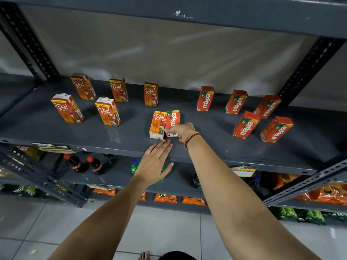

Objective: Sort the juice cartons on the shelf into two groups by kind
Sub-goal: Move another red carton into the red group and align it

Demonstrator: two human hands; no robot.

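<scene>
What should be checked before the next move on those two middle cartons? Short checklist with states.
1. Right hand on the red Maaza mango carton: ok, fingers at its lower part.
2. Grip closed on it: cannot tell.
3. Left hand free: ok, flat and open at the edge of the dark grey metal shelf.
4. Orange Real apple carton apart from it: not ok, they touch.
5. Room in the Maaza group on the right: ok, bare shelf between.
6. Real group unmixed: ok.
</scene>
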